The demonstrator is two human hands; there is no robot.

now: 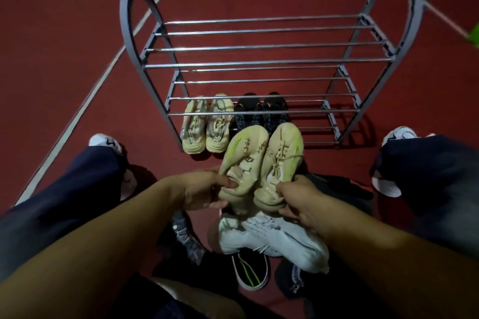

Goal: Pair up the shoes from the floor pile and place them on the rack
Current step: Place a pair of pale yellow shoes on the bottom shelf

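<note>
The left hand [204,190] and right hand [298,200] each grip 1 beige sneaker [243,160] by its heel, held together above the floor pile [272,238] before the rack [259,64]; judged light, soft-walled, best held at the stiffer heel.

The person's 2 forearms are bare, with no sleeves, watch or rings showing on the left hand [204,189] or the right hand [300,202]. Loose dark navy fabric trousers [64,189] cover both legs. Each foot wears a white low-top sneaker with black markings [106,142].
</note>
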